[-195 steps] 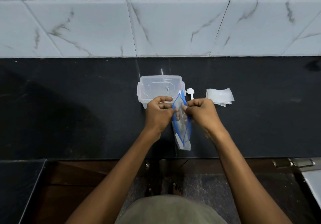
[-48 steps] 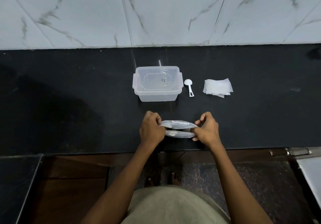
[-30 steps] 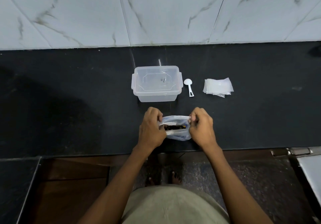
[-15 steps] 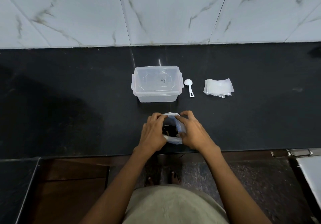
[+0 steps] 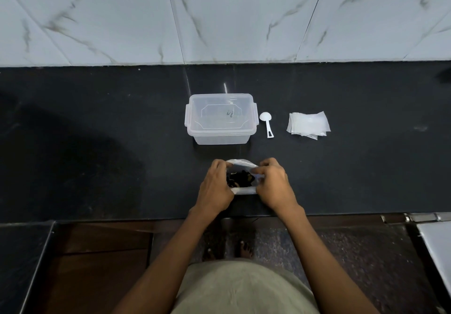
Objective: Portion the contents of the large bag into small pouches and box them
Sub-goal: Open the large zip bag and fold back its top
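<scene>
Clear bag upright, mouth upward, pinched by left hand, right hand

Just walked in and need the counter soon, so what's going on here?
A person's left hand and right hand hold a bag open on the counter, dark contents showing. Behind it sit a clear box, a white scoop and a stack of pouches, all untouched.
</scene>
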Demonstrator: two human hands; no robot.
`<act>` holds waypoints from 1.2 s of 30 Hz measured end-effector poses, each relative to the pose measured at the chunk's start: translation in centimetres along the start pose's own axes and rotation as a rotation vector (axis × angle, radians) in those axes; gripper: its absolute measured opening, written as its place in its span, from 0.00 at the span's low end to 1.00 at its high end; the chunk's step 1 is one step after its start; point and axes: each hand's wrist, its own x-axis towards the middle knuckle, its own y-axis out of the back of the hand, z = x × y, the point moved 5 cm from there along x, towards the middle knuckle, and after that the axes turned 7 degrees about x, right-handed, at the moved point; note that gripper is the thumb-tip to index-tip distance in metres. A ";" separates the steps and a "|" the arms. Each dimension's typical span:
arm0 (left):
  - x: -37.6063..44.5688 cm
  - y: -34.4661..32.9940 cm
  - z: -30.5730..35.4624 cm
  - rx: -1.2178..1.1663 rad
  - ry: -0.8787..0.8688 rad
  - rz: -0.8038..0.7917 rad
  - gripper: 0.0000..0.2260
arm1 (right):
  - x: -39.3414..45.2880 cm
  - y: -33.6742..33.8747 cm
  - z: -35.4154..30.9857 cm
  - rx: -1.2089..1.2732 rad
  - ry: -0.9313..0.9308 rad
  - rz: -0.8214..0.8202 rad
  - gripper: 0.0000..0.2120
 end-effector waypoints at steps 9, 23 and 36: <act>1.4 -1.2 0.5 0.145 -0.054 -0.082 0.33 | 1.1 -0.7 0.1 -0.009 -0.039 -0.114 0.29; 5.3 0.7 -0.1 -0.221 0.061 0.221 0.08 | 5.7 1.8 -0.1 -0.068 0.062 0.041 0.09; 7.0 0.4 -1.1 -0.295 0.111 0.109 0.22 | 6.2 1.0 0.8 -0.079 0.148 0.037 0.15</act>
